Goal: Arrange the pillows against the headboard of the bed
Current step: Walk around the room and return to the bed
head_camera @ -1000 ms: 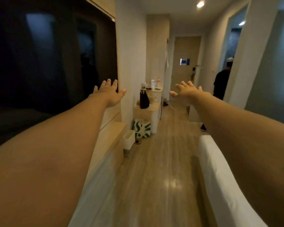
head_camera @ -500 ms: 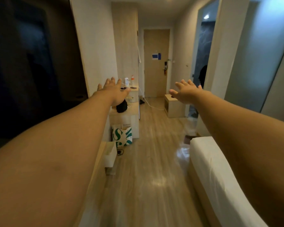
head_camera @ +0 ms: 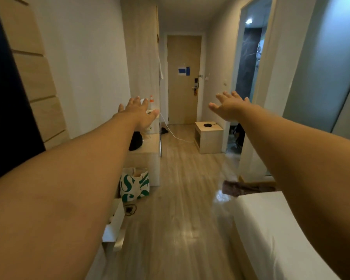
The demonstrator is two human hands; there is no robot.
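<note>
Both my arms stretch straight out in front of me over a wooden floor. My left hand (head_camera: 138, 113) is open, palm down, fingers spread, holding nothing. My right hand (head_camera: 229, 107) is open too, fingers apart and empty. A white bed corner (head_camera: 271, 229) lies at the lower right, under my right forearm. No pillow and no headboard are in view.
A corridor leads to a wooden door (head_camera: 183, 77). On the left stand a low wooden cabinet (head_camera: 148, 154) with a black bag and bottles, and a green-and-white shopping bag (head_camera: 134, 183) on the floor. A small wooden cube table (head_camera: 209, 136) sits by a doorway on the right.
The view has swung right and slightly down: the dark panel slid off to the left, the door moved to the centre, and more of the bed shows. Both hands stay open and outstretched.
</note>
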